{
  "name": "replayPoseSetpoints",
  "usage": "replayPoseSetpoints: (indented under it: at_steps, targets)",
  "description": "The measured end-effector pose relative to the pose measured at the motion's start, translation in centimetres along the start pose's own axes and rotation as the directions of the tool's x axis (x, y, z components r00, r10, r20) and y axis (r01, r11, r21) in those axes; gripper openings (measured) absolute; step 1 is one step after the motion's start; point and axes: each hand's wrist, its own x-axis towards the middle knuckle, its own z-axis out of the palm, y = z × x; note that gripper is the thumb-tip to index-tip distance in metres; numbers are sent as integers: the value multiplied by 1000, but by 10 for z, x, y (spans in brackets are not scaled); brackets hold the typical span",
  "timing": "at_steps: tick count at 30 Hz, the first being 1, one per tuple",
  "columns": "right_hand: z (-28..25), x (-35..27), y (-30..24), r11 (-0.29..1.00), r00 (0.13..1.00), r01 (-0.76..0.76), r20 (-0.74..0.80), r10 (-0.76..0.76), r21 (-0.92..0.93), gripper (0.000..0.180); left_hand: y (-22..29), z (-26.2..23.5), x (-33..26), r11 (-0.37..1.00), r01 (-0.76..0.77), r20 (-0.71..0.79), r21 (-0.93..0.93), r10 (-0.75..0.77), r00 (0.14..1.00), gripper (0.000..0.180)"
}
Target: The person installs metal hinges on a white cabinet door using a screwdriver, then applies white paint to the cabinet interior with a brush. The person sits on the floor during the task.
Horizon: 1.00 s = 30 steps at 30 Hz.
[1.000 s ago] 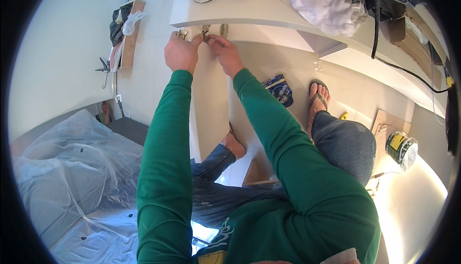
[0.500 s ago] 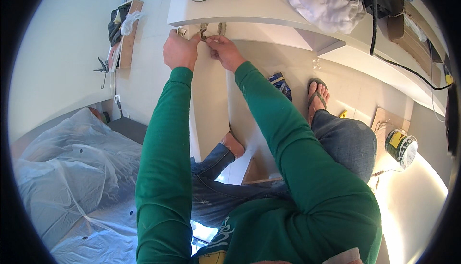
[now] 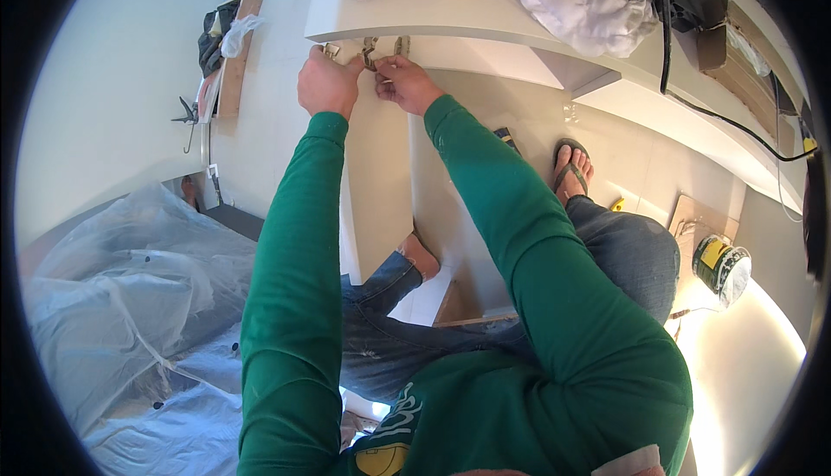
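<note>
Head view, upper middle. Left hand (image 3: 327, 86) curled at top of white panel (image 3: 378, 190); finger grip hidden, can't tell. Middle metal fitting (image 3: 370, 47) just below cabinet edge (image 3: 415, 31), in place between the hands. Right hand (image 3: 407, 85): fingers bunched at it, pinch unclear. Handwork there looks unfinished; whether fastened, can't tell.

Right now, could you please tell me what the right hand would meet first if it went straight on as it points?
The right hand would probably meet the metal fitting just ahead of its fingers; depth is unclear, and they may already touch it.
</note>
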Motion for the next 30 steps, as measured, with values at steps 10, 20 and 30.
replayPoseSetpoints:
  at_steps: [10, 20, 30]
  targets:
    - [-6, -16, 3, 991, 991, -133, -15, 133, -32, 25, -5, 5, 1, 1000, 17, -7, -17, -17, 1000, 62]
    - [11, -13, 7, 994, 994, 84, -74, -79, 69, 19, -8, 9, 5, 998, 22, -5, -58, -22, 1000, 61]
    - [6, -12, 12, 998, 995, 66, -79, -65, 15, 21, 0, -1, -1, 999, 15, 10, -40, -15, 1000, 57]
